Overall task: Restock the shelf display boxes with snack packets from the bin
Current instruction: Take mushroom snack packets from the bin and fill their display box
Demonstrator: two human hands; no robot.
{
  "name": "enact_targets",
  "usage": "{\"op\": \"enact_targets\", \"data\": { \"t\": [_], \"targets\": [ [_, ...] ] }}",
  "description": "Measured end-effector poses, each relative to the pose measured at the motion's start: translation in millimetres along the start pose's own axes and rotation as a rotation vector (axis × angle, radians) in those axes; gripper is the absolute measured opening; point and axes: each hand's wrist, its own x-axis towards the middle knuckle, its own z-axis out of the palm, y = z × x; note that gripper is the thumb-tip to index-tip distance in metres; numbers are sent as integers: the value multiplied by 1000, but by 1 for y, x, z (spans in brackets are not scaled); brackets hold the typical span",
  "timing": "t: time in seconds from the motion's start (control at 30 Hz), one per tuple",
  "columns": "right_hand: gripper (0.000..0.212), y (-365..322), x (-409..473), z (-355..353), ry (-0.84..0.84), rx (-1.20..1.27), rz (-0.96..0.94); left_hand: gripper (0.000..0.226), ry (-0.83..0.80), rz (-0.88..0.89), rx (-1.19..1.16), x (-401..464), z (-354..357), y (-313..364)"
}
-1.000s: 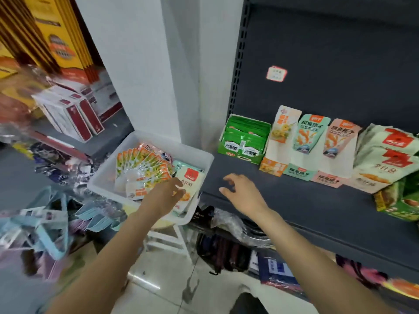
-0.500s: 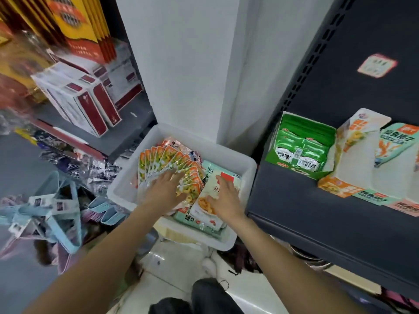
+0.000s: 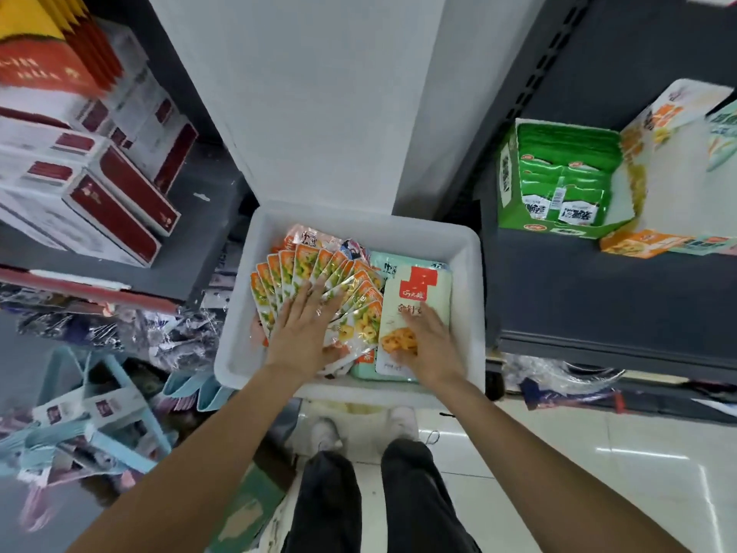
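Observation:
A white plastic bin [image 3: 468, 273] stands in front of me, below the shelf edge. Inside lies a fan of small orange-and-green snack packets [image 3: 315, 269], and my left hand [image 3: 305, 333] presses flat on them with straight fingers. Beside them lies a larger white packet with a red label [image 3: 418, 293] on pale green packets; my right hand [image 3: 428, 345] rests on its lower half, fingers bent at its near edge. On the dark shelf to the right stand a green display box [image 3: 554, 173] full of green packets and an orange display box [image 3: 654, 193] that looks mostly empty.
A white pillar [image 3: 319, 93] rises behind the bin. White-and-red boxes [image 3: 99, 181] sit on a dark shelf at the left. Light blue items [image 3: 79, 425] and wrapped goods clutter the floor at the lower left. My legs and shoes [image 3: 359, 433] stand below the bin.
My right hand left the shelf edge and came down onto the white packet in the bin. My left hand slid onto the fanned packets. My view tilted down over the bin.

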Motion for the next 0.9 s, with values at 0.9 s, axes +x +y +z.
{"op": "enact_targets", "data": {
  "t": [0.9],
  "targets": [
    [67, -28, 12, 12, 305, 351, 263, 81, -41, 132, 6, 2, -14, -22]
  ]
}}
